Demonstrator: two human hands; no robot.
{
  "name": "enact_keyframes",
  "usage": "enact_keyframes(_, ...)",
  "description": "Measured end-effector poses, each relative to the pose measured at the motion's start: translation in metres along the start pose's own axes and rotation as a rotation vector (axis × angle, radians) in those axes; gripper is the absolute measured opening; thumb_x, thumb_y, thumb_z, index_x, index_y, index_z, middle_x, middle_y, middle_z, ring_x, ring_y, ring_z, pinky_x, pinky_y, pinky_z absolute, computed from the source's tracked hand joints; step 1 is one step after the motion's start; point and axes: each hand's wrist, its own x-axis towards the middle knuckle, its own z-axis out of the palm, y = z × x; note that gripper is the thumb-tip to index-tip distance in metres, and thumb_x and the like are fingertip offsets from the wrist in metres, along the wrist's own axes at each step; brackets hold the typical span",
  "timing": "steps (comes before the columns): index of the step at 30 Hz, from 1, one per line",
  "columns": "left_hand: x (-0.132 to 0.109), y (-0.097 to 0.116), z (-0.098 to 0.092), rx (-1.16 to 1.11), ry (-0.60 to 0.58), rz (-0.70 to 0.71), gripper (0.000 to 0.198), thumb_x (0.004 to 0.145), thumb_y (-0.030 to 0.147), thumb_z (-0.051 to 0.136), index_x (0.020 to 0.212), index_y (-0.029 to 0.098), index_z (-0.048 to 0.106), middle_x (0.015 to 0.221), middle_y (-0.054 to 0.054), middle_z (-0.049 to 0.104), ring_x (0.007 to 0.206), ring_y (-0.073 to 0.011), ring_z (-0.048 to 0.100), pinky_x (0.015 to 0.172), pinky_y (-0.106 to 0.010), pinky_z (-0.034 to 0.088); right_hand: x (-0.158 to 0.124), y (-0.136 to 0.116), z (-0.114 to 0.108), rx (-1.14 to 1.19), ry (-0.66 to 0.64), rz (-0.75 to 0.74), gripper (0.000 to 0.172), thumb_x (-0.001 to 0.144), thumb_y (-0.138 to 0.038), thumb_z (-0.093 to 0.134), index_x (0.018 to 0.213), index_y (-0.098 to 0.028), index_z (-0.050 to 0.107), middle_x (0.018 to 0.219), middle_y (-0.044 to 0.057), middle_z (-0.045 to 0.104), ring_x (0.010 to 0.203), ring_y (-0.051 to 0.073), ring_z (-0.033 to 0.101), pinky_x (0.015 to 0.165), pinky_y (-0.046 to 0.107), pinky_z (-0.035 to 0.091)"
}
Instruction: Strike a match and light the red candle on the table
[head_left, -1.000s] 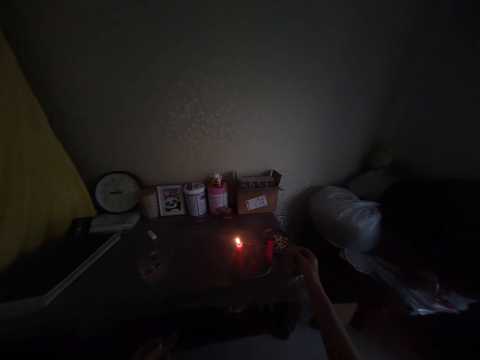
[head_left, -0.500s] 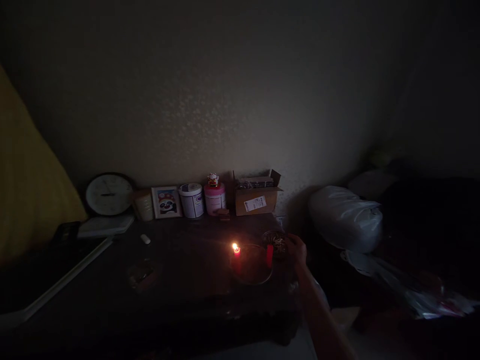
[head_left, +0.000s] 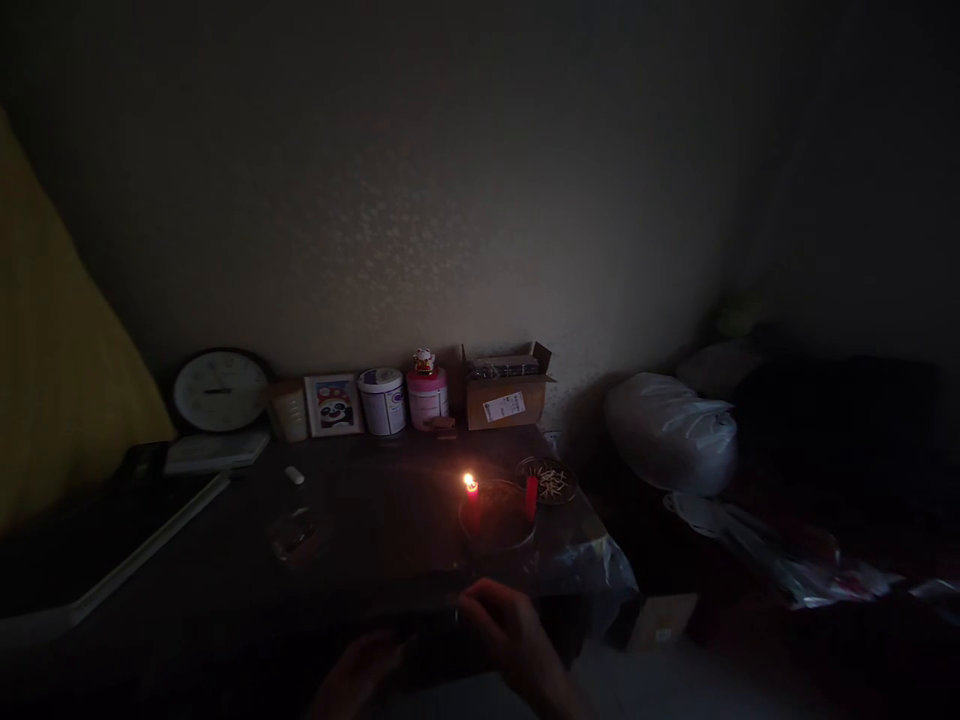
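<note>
My right hand (head_left: 506,625) is in front of the table's near edge, fingers pinched together; a tiny pale glint shows at the fingertips, too small to name. Lower and to its left, my left hand (head_left: 364,665) is dim and blurred, its fingers drawn together around something I cannot make out. Beyond the hands, a lit red candle (head_left: 472,492) stands at the left of a round dish (head_left: 499,547). An unlit red candle (head_left: 531,498) stands at the dish's right side. Just behind it, thin pale sticks like matchsticks (head_left: 553,484) lie in a dark round bowl (head_left: 574,490).
A small clear packet (head_left: 296,535) and a white oval object (head_left: 294,475) lie on the dark table (head_left: 375,520). Along the wall stand a clock (head_left: 219,390), a panda picture (head_left: 334,405), tubs (head_left: 382,402) and a cardboard box (head_left: 506,402). A plastic bag (head_left: 671,430) sits to the right.
My right hand has left the bowl of sticks and come back toward me, in front of the table. My left hand has come into view below. The view has shifted slightly.
</note>
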Motion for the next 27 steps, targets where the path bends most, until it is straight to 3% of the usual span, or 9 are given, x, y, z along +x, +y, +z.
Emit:
enact_keyframes(3,0.009,0.001,0.028,0.071,-0.100,0.079,0.028,0.052,0.034,0.079,0.071,0.019,0.066,0.076,-0.010,0.074,0.096,-0.0357,0.063,0.087,-0.046,0.047,-0.001,0.001,0.036,-0.161,0.103,-0.106,0.021,0.087,-0.030,0.049,0.079,-0.018,0.065,0.078,0.002,0.065,0.072,0.015,0.060,0.064,0.020,0.043)
enact_keyframes(7,0.009,-0.009,0.039,0.110,-0.064,0.171,0.036,0.045,0.041,0.081,0.070,0.021,0.065,0.072,-0.003,0.072,0.082,-0.0276,0.066,0.081,-0.038,0.050,-0.006,0.030,0.059,-0.233,0.160,-0.214,0.023,0.090,-0.031,0.045,0.077,-0.019,0.061,0.079,0.002,0.063,0.072,0.013,0.061,0.066,0.018,0.045)
enact_keyframes(10,0.007,-0.021,0.037,0.133,-0.026,0.213,0.040,0.042,0.045,0.081,0.069,0.020,0.065,0.067,-0.002,0.070,0.073,-0.0246,0.065,0.073,-0.035,0.051,-0.010,0.051,0.063,-0.268,0.124,-0.265,0.027,0.091,-0.036,0.042,0.076,-0.020,0.058,0.077,0.001,0.061,0.069,0.011,0.061,0.063,0.016,0.045)
enact_keyframes(16,0.011,-0.039,0.030,0.128,-0.075,0.330,0.038,0.053,0.051,0.076,0.073,0.020,0.065,0.069,-0.003,0.070,0.071,-0.0202,0.063,0.068,-0.030,0.048,-0.010,0.070,0.072,-0.320,0.133,-0.350,0.032,0.091,-0.047,0.039,0.083,-0.024,0.061,0.081,0.001,0.063,0.072,0.012,0.063,0.063,0.016,0.047)
enact_keyframes(23,0.012,-0.045,0.025,0.087,-0.018,0.304,0.045,0.049,0.054,0.077,0.074,0.019,0.062,0.066,-0.001,0.067,0.067,-0.0185,0.062,0.065,-0.029,0.047,-0.010,0.068,0.078,-0.321,0.164,-0.385,0.035,0.090,-0.051,0.038,0.084,-0.026,0.062,0.080,0.000,0.064,0.070,0.011,0.065,0.062,0.015,0.050)
enact_keyframes(27,0.007,-0.043,0.025,0.096,-0.041,0.318,0.042,0.054,0.051,0.075,0.079,0.020,0.062,0.072,-0.001,0.068,0.073,-0.0197,0.063,0.068,-0.030,0.048,-0.012,0.062,0.073,-0.332,0.150,-0.385,0.030,0.090,-0.048,0.041,0.087,-0.026,0.062,0.082,0.001,0.066,0.073,0.012,0.066,0.065,0.014,0.052)
